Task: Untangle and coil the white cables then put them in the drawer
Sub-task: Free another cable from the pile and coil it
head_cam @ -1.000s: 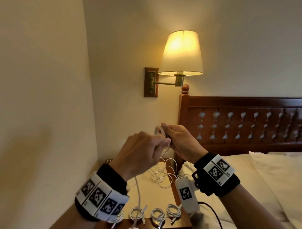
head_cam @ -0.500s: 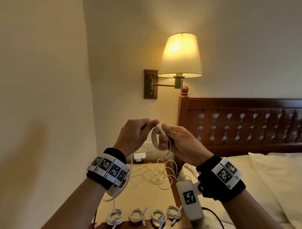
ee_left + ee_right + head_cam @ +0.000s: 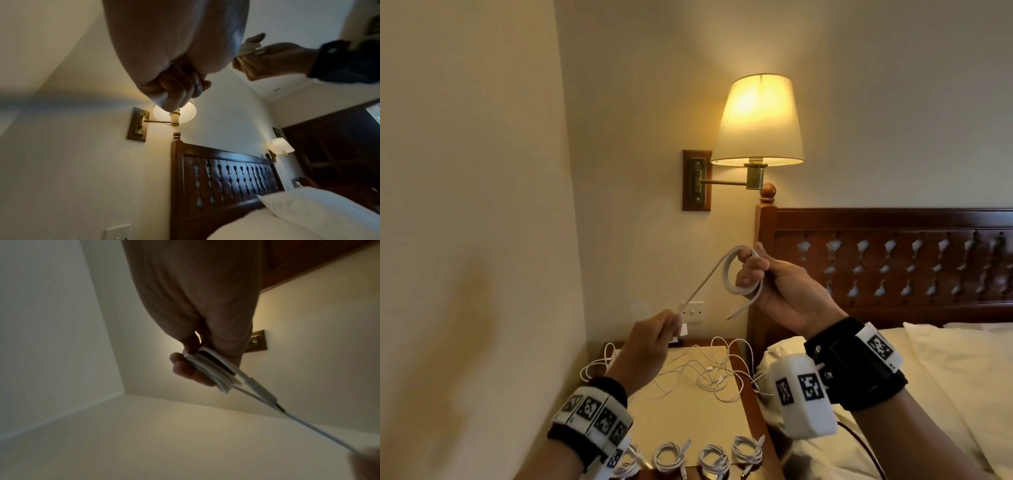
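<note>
My right hand [image 3: 763,274] holds a partly wound coil of white cable [image 3: 732,277] up in front of the headboard, fingers curled round the loops; the right wrist view shows the coil [image 3: 213,369] and a plug end hanging from it. A straight length of that cable runs down-left to my left hand [image 3: 657,335], which pinches it lower, above the nightstand. In the left wrist view my left hand [image 3: 180,91] is a closed fist. A tangle of loose white cables [image 3: 709,373] lies on the nightstand [image 3: 688,418]. Several finished coils [image 3: 709,459] sit in a row along its front edge. No drawer is visible.
A lit wall lamp [image 3: 756,120] hangs above my hands. The carved wooden headboard [image 3: 893,267] and a bed with white pillows [image 3: 945,377] are on the right. A wall [image 3: 465,240] closes the left side. A wall socket [image 3: 693,311] sits behind the nightstand.
My left hand has dropped down and left from the coil, drawing a straight length of cable taut. My right hand keeps the coil and has shifted slightly right.
</note>
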Available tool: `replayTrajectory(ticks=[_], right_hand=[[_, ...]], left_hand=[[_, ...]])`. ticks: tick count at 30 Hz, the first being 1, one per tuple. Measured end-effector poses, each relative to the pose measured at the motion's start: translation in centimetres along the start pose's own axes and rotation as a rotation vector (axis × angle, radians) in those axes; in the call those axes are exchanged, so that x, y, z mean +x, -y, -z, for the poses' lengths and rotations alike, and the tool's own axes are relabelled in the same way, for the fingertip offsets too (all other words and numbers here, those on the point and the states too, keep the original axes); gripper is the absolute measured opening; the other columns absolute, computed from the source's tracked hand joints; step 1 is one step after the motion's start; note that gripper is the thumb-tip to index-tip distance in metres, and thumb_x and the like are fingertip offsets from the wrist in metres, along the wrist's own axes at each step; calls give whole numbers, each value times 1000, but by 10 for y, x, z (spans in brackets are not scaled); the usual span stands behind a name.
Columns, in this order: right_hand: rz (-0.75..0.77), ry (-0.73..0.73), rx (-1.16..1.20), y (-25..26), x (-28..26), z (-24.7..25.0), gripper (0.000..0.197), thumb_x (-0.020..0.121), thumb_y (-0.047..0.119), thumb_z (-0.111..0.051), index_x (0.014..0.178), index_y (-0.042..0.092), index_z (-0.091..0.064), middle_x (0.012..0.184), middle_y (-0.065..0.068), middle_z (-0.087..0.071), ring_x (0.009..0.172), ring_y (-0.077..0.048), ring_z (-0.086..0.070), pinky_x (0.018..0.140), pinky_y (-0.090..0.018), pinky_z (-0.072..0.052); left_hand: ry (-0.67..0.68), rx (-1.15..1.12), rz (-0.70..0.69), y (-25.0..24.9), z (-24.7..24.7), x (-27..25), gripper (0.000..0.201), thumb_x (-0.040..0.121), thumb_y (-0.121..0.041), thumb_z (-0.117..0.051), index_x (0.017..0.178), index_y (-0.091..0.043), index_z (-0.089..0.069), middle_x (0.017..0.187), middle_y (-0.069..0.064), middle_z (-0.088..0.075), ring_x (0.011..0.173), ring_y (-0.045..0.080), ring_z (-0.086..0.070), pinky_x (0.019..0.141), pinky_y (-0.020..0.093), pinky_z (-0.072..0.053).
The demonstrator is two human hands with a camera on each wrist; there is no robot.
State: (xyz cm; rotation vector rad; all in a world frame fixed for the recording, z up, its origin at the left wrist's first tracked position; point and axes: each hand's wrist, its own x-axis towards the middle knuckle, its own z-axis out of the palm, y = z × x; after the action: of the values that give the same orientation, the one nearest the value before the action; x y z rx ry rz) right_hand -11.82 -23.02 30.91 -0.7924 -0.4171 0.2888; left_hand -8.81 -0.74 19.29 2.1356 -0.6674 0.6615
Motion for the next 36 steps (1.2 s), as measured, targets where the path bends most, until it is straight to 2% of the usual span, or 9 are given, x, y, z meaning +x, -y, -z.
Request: replayTrajectory(ticks=[3,5,11,17,23,25,28,31,36], right_hand=[[33,-53,-133,1,3,0,24,97,23,-41,93,3,-54,61,1,-46,53,-10,-48,57,-22,-51],[49,-81,-329,-6,6,1,28,103,24,-38,96,2,-55,66,-2,-50,57,-12,-51,60,-23,-51],[116,-38,-766,-24,3,-5,37,103,26,-39,96,-5,-58,68,-6,-51,59,-13,-50,62,-21,-46],[133,13,-950,-22,-4,-11,43,103,23,-39,107,-15,-58,87,-20,-59,74,-24,-56,66,-22,-50],[51,-3,-812,-20,-2,-19,38,104,26,-35,100,4,-65,63,-1,-50,56,-10,-46,60,-21,-42],[35,-13,-724,-18,0,-20,36,105,24,-32,97,3,-60,62,-2,-43,53,-10,-40,55,-21,-38],[21,-24,-663,-18,3,-20,36,105,25,-33,94,3,-59,59,0,-41,53,-10,-38,55,-23,-36],[21,-61,-606,-17,7,-17,34,105,26,-37,90,5,-60,57,2,-40,52,-11,-37,55,-23,-35],[14,-107,-479,-19,15,-15,29,105,25,-39,92,7,-58,57,4,-38,51,-9,-36,54,-22,-36]], left_hand=[[278,181,-46,-17,-8,-21,35,103,-34,-33,69,-30,-40,59,-6,-43,54,10,-39,57,32,-38],[339,376,-194,-45,-8,-24,38,104,-40,-28,69,-27,-36,59,-5,-43,55,15,-42,55,25,-33],[85,420,-402,-104,24,1,30,102,-42,-33,78,-28,-42,59,-11,-46,48,9,-39,50,20,-24],[-124,425,-429,-106,41,30,34,99,-47,-37,85,-24,-58,66,-16,-56,50,2,-44,50,8,-28],[-102,77,-180,-88,42,57,62,81,-74,-40,104,-21,-59,73,-11,-56,64,3,-55,57,12,-40],[-40,-26,-136,-85,38,58,63,79,-79,-33,94,-28,-66,79,-8,-57,71,4,-55,64,17,-42],[32,-193,10,-87,37,59,49,82,-70,-37,75,-28,-64,66,-14,-55,61,2,-48,62,16,-36],[98,-377,175,-87,38,58,48,88,-57,-42,75,-16,-65,54,-9,-48,50,6,-37,51,18,-32],[199,-640,352,-94,39,53,50,80,-63,-45,82,-14,-56,59,-4,-46,53,10,-32,51,23,-30]])
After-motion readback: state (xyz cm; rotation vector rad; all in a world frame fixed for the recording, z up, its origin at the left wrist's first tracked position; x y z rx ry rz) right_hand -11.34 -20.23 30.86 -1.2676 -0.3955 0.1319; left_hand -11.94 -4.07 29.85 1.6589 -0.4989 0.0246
